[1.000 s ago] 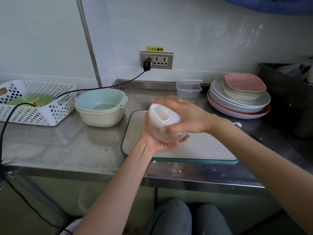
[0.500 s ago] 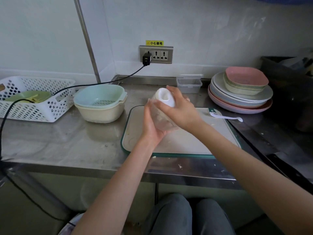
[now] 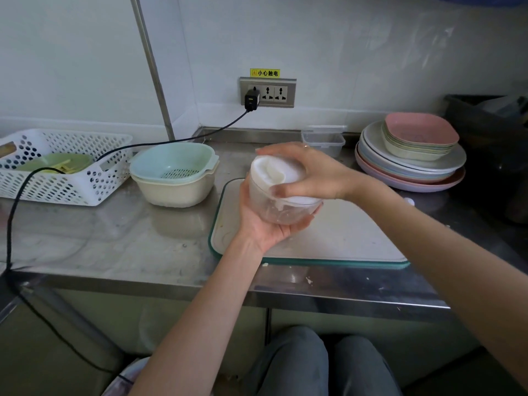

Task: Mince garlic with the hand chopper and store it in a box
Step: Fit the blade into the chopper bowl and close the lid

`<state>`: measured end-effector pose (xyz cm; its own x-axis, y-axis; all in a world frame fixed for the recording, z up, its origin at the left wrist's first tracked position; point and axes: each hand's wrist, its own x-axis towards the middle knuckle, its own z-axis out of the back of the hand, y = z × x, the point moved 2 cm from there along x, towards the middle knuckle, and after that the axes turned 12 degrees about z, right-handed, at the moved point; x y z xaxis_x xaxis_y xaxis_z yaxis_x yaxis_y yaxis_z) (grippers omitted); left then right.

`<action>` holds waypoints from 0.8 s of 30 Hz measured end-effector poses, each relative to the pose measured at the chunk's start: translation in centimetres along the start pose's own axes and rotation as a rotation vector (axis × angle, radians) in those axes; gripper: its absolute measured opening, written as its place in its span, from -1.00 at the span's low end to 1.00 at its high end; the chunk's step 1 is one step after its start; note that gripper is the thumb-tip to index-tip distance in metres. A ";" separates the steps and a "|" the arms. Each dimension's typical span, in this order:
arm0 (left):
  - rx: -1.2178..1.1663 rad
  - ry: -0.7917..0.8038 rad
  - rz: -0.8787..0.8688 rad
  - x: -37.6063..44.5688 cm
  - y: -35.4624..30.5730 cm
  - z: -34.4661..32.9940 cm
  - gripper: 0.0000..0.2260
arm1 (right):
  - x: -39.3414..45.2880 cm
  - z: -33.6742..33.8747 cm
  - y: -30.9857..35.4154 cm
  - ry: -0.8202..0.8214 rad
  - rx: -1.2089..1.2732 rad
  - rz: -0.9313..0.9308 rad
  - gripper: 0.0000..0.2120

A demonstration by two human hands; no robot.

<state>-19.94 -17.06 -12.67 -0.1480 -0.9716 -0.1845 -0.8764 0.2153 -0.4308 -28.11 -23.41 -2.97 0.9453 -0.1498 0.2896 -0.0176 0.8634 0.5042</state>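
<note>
The hand chopper (image 3: 281,208), a clear cup with a white lid (image 3: 273,174), is held in the air above the cutting board (image 3: 351,241). My left hand (image 3: 265,227) cups the clear cup from below and behind. My right hand (image 3: 311,174) grips the white lid from the right, fingers curled over its top and rim. The chopper is tilted, lid facing up and to the left. A small clear storage box (image 3: 324,141) stands at the back of the counter by the wall. I cannot make out garlic inside the cup.
A mint colander set in a cream bowl (image 3: 174,174) stands left of the board. A white perforated basket (image 3: 63,170) sits at far left, with a black cable (image 3: 171,142) running over it from the wall socket. Stacked plates (image 3: 411,161) stand at right. A dark bin (image 3: 491,144) sits far right.
The chopper has been tipped and turned between my hands: half a second ago its lid pointed away and up, now it faces more toward me with my right hand gripping its rim.
</note>
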 end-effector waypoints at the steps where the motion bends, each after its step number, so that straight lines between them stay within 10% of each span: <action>1: 0.001 0.012 -0.010 -0.1 0.0 -0.1 -0.31 | 0.1 0.3 0.1 -0.022 0.076 -0.006 -0.35; 24: -0.036 -0.098 -0.022 0.2 0.0 0.3 -0.24 | 0.3 -1.8 -1.0 -0.038 -0.111 -0.154 -0.34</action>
<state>-19.86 -17.20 -13.00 -0.0848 -0.9614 -0.2618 -0.8951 0.1889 -0.4039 -27.26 -23.45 -4.82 0.9210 -0.3005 0.2478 0.1640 0.8763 0.4529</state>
